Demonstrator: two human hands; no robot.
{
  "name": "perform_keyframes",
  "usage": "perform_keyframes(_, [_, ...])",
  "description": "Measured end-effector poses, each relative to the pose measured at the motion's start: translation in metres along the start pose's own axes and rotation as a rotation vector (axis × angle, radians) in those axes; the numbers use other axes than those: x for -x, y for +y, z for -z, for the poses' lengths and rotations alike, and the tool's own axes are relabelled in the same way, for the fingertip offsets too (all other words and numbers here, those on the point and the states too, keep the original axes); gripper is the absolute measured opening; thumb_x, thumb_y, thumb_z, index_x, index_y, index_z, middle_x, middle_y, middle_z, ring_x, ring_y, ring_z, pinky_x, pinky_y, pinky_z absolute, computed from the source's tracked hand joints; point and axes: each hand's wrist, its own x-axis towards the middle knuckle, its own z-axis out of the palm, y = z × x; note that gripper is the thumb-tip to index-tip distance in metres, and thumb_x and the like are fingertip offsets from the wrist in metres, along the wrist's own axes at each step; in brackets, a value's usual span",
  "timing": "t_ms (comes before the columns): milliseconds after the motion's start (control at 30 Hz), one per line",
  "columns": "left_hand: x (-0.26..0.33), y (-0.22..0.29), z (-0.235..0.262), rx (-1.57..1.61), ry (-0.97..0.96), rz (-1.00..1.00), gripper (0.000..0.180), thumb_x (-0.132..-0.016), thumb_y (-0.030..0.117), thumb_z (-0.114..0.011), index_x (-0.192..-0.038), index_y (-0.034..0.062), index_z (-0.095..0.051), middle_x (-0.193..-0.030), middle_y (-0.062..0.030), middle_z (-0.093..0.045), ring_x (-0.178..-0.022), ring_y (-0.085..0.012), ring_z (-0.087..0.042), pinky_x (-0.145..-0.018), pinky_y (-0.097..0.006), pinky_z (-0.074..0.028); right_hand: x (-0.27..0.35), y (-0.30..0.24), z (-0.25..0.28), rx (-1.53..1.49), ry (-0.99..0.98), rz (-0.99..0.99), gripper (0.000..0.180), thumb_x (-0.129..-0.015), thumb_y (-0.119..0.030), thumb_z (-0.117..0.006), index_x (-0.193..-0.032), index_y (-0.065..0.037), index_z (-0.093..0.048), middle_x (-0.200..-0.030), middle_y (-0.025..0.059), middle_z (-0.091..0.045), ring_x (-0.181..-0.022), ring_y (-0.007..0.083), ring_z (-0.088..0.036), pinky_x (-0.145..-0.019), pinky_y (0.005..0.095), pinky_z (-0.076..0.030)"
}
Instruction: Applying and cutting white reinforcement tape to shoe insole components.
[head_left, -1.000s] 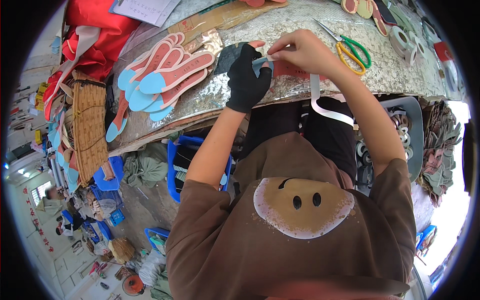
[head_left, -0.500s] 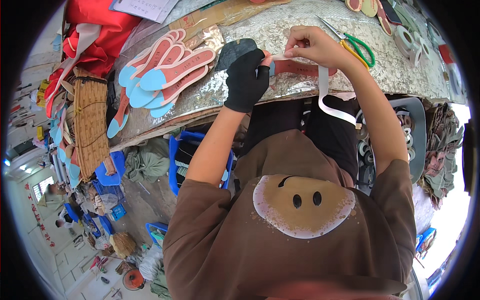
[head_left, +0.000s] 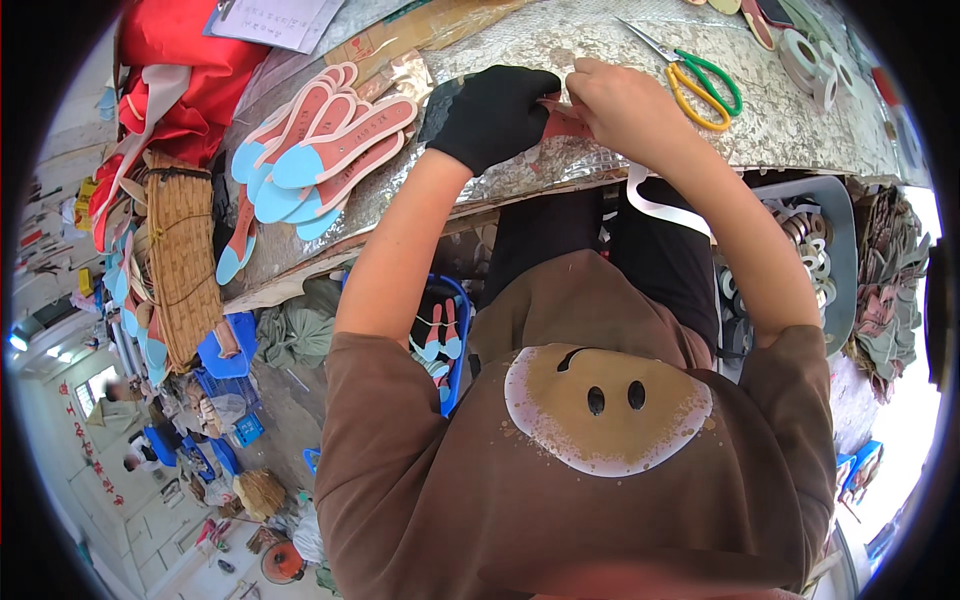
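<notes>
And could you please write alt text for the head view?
Black-gloved left hand and bare right hand nearly meet at a flat red piece over a scuffed silvery bench. Red-and-blue insoles lie left, green-and-yellow-handled scissors right.

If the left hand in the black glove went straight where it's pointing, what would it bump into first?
Probably the right hand, just across from the left hand. A reddish piece shows between them, but depth is unclear, so it might come first.

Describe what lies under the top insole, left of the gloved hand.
Several red insoles with blue ends stick out beneath the top insole. Their overlapped parts, and the bench under the pile, are covered.
</notes>
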Motion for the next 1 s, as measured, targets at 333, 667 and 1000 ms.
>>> perform_keyframes(333, [0.001,0.004,-0.015,-0.143,-0.054,-0.047,0.02,-0.079,0.017,-0.062,-0.096,0.0169,-0.071,-0.084,-0.0111,-0.069,-0.08,-0.033,-0.066,-0.071,-0.043,-0.053,0.018,0.002,0.013,0.173,-0.021,0.124,0.008,-0.079,-0.004,-0.063,-0.085,-0.001,-0.057,-0.09,0.0104,-0.056,-0.078,0.03,-0.064,-0.065,0.0408,-0.052])
perform_keyframes(667, [0.002,0.041,-0.039,-0.276,-0.007,-0.201,0.01,-0.076,0.011,-0.063,-0.085,0.0128,-0.067,-0.073,-0.0108,-0.065,-0.07,-0.0322,-0.065,-0.062,-0.042,-0.051,0.039,0.018,0.025,0.26,0.038,0.228,0.015,-0.073,0.001,-0.066,-0.087,-0.004,-0.06,-0.09,0.0069,-0.058,-0.082,0.0237,-0.068,-0.063,0.0351,-0.054])
perform_keyframes(1000, [-0.002,0.046,-0.041,-0.192,-0.002,-0.135,0.01,-0.081,0.015,-0.062,-0.089,0.0148,-0.068,-0.077,-0.0086,-0.064,-0.074,-0.0297,-0.065,-0.062,-0.041,-0.05,0.056,0.061,0.029,0.088,0.11,0.323,0.006,-0.079,-0.006,-0.061,-0.082,-0.004,-0.056,-0.084,0.0076,-0.053,-0.075,0.027,-0.061,-0.064,0.0388,-0.049])
